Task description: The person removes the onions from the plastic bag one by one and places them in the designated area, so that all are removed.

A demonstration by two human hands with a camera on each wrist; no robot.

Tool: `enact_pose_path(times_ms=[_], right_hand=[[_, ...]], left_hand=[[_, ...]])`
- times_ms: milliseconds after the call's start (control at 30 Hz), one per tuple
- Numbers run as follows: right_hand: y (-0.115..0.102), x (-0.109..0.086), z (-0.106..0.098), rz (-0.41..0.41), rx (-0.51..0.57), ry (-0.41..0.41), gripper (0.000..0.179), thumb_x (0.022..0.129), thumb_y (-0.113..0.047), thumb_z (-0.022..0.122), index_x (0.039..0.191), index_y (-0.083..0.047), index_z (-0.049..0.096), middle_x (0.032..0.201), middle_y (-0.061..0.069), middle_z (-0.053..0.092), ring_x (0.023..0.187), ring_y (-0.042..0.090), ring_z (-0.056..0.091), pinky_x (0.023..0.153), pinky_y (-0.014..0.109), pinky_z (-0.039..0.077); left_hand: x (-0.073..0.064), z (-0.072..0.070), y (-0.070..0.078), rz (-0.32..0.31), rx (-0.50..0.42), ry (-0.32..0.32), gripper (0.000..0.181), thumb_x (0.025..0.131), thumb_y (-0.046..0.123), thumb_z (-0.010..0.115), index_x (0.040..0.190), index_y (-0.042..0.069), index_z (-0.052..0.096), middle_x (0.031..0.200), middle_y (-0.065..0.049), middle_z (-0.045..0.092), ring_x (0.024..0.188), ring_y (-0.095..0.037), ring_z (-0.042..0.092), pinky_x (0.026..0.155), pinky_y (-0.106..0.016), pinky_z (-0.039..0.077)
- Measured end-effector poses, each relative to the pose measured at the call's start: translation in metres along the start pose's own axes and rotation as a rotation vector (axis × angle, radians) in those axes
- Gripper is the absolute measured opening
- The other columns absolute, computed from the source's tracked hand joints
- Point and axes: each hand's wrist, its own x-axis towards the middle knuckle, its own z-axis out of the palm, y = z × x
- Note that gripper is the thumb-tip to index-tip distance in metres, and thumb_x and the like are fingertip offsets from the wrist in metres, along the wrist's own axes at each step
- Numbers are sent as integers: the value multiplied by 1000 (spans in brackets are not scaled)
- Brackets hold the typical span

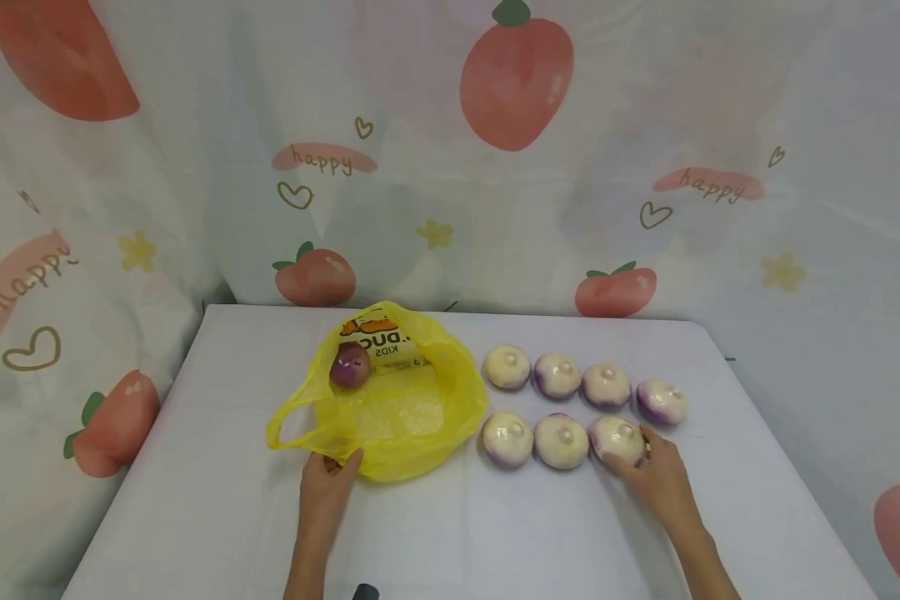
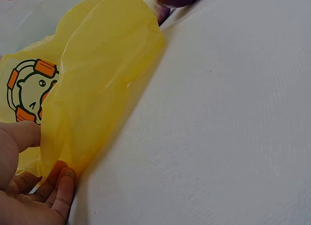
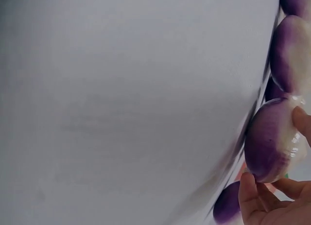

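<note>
With thumb and fingers, my left hand (image 1: 328, 483) pinches the near rim of a yellow plastic bag (image 1: 450, 392). The bag lies with its mouth wide and shows a printed cartoon duck in the left wrist view. Inside, toward its left side, sits a purple onion (image 1: 350, 366). My right hand (image 1: 656, 479) grips a purple-and-white onion (image 1: 617, 440) at the right end of the front row, thumb on one side and fingers on the other. In the right wrist view, that onion (image 3: 269, 140) sits between the fingertips; whether it touches the table is unclear.
Beside the held one are two more onions, a middle onion (image 1: 561, 442) and a left onion (image 1: 507, 439). Several others form a back row, including a far-right onion (image 1: 662, 402). Everything rests on a white table (image 1: 435, 542) before a fruit-printed curtain (image 1: 450, 192).
</note>
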Motion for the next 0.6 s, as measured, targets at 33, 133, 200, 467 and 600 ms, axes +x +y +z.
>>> enact_pose_path(times_ms=[33,133,200,467,600], right_hand=[[0,0,0,1,-2,-2,92,85,-43,67,133,23,25,126,46,32,116,59,31,94,64,29],[0,0,-1,-1,-3,-11,93,85,-43,67,133,23,24,126,47,31,116,60,29,94,64,28],[1,0,-1,-1,1,-17,93,85,-44,66,134,23,22,126,47,30,116,60,29,94,65,28],[1,-1,-1,-2,64,7,93,85,-43,67,137,19,20,130,44,28,116,56,33,92,64,31],[-2,-1,-2,-41,81,57,89,86,-38,68,137,19,23,130,43,30,114,55,36,90,62,35]], left_hand=[[0,0,0,2,0,1,49,88,33,67,124,4,50,111,-12,57,99,-21,57,82,-33,47],[1,0,-1,5,3,4,49,88,33,67,123,5,50,110,-12,57,98,-21,57,82,-33,47],[1,0,-1,2,0,4,50,88,34,67,124,5,50,111,-12,57,98,-21,56,82,-33,47],[-1,0,-1,4,-3,5,50,87,34,67,123,4,50,108,-12,57,95,-21,56,79,-30,47],[-1,1,0,3,-2,12,50,87,34,68,122,3,51,108,-12,57,96,-21,56,79,-29,48]])
